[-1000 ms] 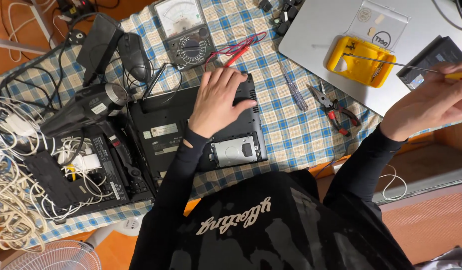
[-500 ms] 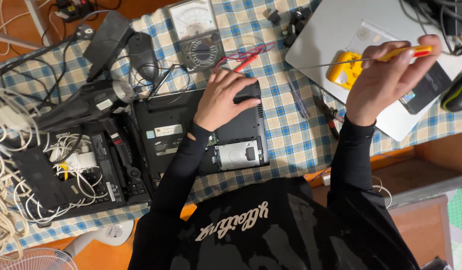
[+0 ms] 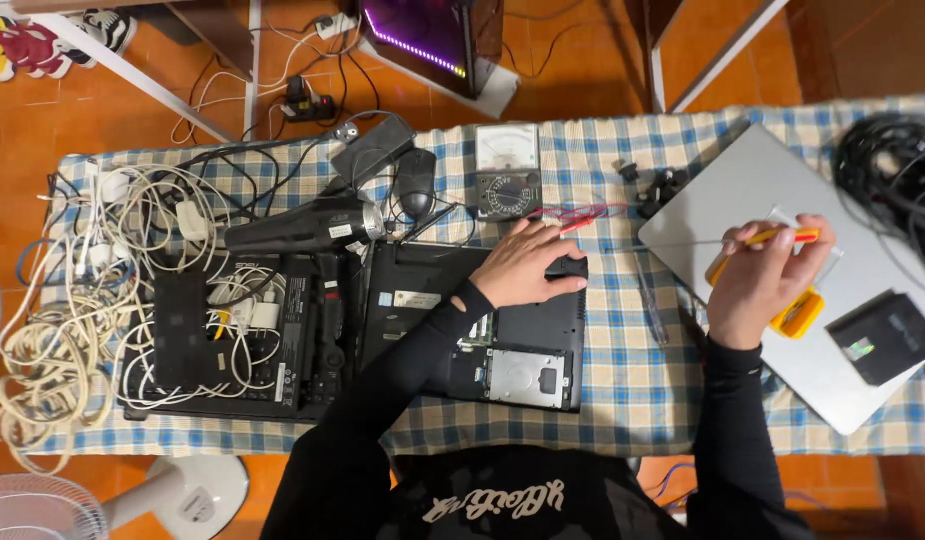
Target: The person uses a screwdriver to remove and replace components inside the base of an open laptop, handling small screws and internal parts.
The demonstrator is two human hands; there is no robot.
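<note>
1. Opened black laptop base [image 3: 503,350] lies underside up on the checked desk [image 3: 623,400], directly under the left hand [image 3: 528,268]; bare drive bay visible toward the person's side of that hand.
2. Left hand rests flat on the far right corner of the base, fingers spread and pressing, gripping nothing.
3. Right hand [image 3: 763,280] is closed around a yellow-handled screwdriver [image 3: 773,238], held level, thin shaft pointing toward the left hand.
4. Right hand hovers over a closed silver laptop [image 3: 743,190]; a yellow tool case [image 3: 798,315] sits just beneath the hand, partly hidden.
5. Beyond the left hand: analog multimeter [image 3: 508,170] with red probe leads [image 3: 583,215].
6. Left of the left hand: black hair dryer [image 3: 303,228], computer mouse [image 3: 416,185], then a tangle of white cables [image 3: 73,300].
</note>
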